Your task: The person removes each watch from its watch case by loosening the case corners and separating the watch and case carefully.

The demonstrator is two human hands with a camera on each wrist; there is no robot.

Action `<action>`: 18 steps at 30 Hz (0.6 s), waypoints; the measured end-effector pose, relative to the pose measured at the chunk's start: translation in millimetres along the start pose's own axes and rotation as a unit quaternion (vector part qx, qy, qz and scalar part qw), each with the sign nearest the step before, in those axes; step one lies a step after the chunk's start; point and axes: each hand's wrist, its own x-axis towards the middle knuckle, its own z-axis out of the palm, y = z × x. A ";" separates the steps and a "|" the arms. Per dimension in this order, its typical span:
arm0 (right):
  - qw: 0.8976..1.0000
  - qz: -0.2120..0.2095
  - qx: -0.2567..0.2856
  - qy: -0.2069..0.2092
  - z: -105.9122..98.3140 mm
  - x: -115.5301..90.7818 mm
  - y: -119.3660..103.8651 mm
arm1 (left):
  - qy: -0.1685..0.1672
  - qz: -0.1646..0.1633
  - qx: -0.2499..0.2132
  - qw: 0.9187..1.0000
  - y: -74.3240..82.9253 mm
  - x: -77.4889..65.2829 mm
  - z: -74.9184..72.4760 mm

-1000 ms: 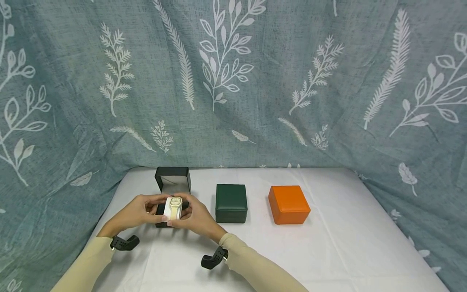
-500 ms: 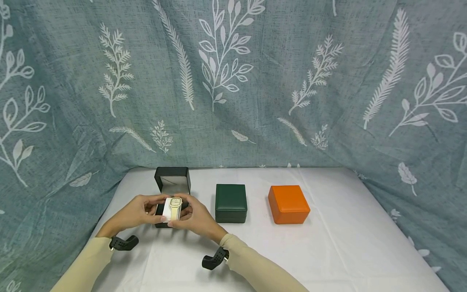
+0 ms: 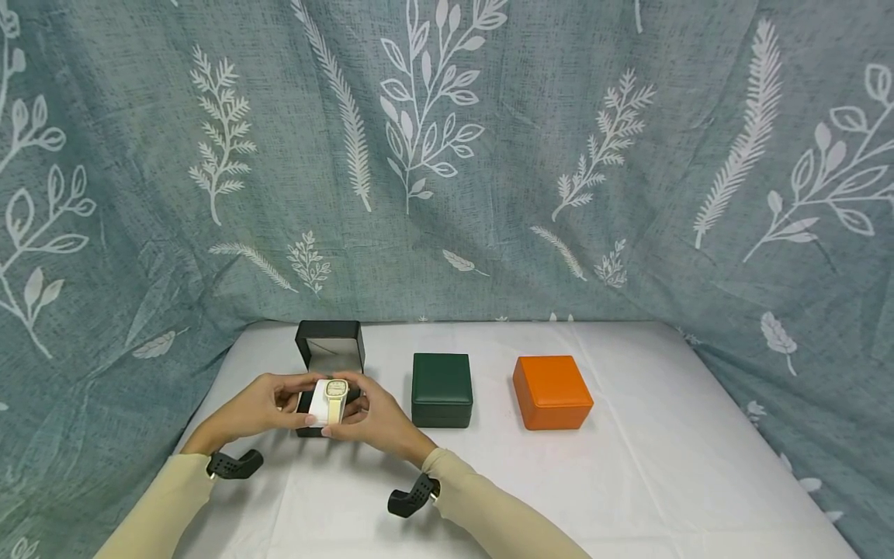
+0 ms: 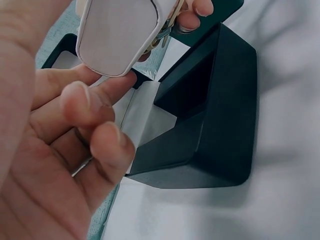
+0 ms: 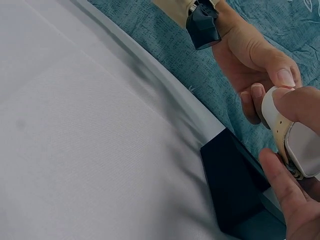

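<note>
A wristwatch (image 3: 336, 390) with a cream strap is wrapped around a white cushion (image 3: 317, 405). My left hand (image 3: 268, 404) holds the cushion's left end between thumb and fingertips. On the other side, my right hand (image 3: 377, 415) pinches the right end, thumb at the near edge and forefinger at the far edge. Both hands keep it above a black watch box (image 3: 330, 329) whose lid stands raised at the back. In the left wrist view, the box's black base (image 4: 227, 115) has a hollow interior. The right wrist view shows the strap (image 5: 282, 136) and its holes.
A closed green box (image 3: 442, 388) stands right of the black box. Farther right is a closed orange box (image 3: 554, 392), turned slightly. All stand on a white tablecloth (image 3: 670, 466), with a patterned blue-green curtain (image 3: 503, 155) behind.
The watch and cushion have shifted very slightly toward me and to the left between my hands. Both hands keep their hold, and the boxes stay put.
</note>
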 end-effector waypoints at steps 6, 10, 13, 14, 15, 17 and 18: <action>1.000 -0.003 0.010 -0.006 -0.5 -0.1 1.2 | -0.009 0.011 0.002 1.000 0.9 -0.9 -2.1; 1.000 -0.004 0.019 -0.008 -0.4 -0.5 0.3 | -0.012 0.016 0.006 1.000 2.3 -1.7 -3.7; 1.000 -0.003 0.025 -0.010 -0.4 -1.2 -0.3 | -0.015 0.019 0.007 1.000 3.2 -2.2 -4.3; 1.000 -0.002 0.027 -0.010 -0.5 -1.5 -0.4 | -0.016 0.019 0.008 1.000 3.4 -2.3 -4.5; 1.000 -0.001 0.029 -0.010 -0.5 -1.7 -0.5 | -0.017 0.019 0.009 1.000 3.6 -2.3 -4.7; 0.999 -0.001 0.031 -0.011 -0.6 -2.3 -0.6 | -0.019 0.020 0.009 1.000 3.7 -2.3 -4.8; 0.999 -0.001 0.031 -0.011 -0.6 -2.5 -0.6 | -0.020 0.020 0.009 1.000 3.8 -2.3 -4.9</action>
